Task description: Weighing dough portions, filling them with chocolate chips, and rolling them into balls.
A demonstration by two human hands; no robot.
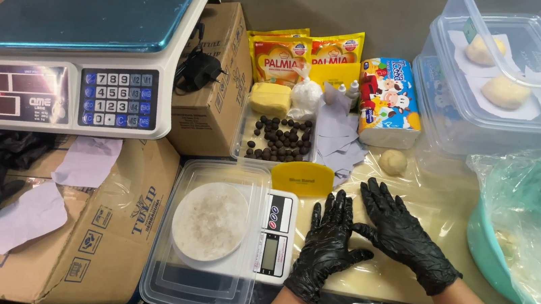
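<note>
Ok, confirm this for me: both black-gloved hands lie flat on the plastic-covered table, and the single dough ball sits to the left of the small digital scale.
Not quite. In the head view the dough ball sits to the right of the small digital scale, beyond the hands, near the blue milk packet. The rest holds: the left hand and right hand, both in black gloves, lie flat on the plastic-covered table.

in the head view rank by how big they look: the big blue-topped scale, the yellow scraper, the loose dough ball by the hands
1. big blue-topped scale
2. yellow scraper
3. loose dough ball
The scale sits no nearer the camera, so the order is safe.
</note>
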